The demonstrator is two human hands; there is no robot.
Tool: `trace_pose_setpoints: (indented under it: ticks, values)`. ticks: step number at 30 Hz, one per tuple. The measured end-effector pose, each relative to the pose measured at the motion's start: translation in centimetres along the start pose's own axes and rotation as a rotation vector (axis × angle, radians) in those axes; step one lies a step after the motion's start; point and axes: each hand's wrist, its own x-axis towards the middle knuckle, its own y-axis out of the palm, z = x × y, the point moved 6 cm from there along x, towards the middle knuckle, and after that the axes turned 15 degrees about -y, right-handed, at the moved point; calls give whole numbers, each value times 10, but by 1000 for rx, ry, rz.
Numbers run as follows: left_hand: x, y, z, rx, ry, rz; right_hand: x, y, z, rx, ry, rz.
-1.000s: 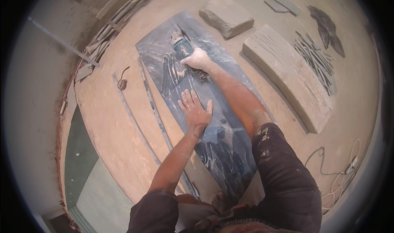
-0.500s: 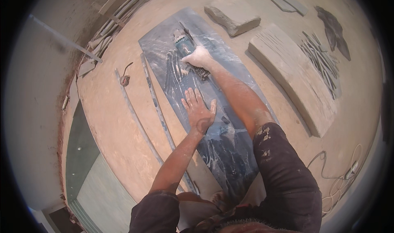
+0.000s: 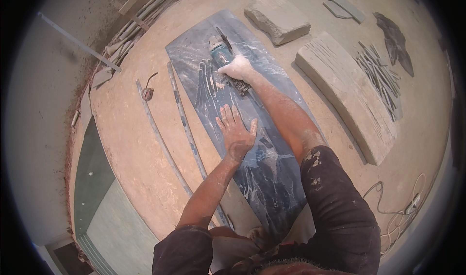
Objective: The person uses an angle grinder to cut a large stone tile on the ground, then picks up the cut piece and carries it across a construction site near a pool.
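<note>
My right hand, coated in pale dust, grips a blue angle grinder near the far part of a long dark, white-streaked slab. The grinder's blade stands upright at its right side. My left hand lies flat on the slab below the grinder, fingers spread, holding nothing. Several white marks run over the slab left of the grinder. Two long straight bars lie left of the slab, with a small reddish object beside the outer one.
Right of the slab lie a long pale block, another block, several thin strips, small grey pieces and a dark jagged piece. Coiled cords are at lower right. A wall with stacked lengths runs along the left.
The grinder and both hands sit slightly further right in the view than a second ago, as do the surroundings. The grips and finger positions look the same.
</note>
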Motion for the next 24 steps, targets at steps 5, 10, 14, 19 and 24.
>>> trace_pose_setpoints:
  ticks: [5, 10, 14, 19, 24]
  values:
    - [0, 1, 2, -3, -10, 15, 1, 2, 1, 20, -11, -15]
    - [1, 2, 0, -3, -14, 38, 3, -1, 0, -15, -3, -2]
    - [1, 1, 2, -7, -10, 23, 2, -1, 3, -23, 0, 17]
    - [1, 0, 2, -6, -14, 16, 3, 0, 6, -20, 9, 38]
    - [1, 1, 0, -15, -3, 5, 7, 0, 0, -35, 8, 29]
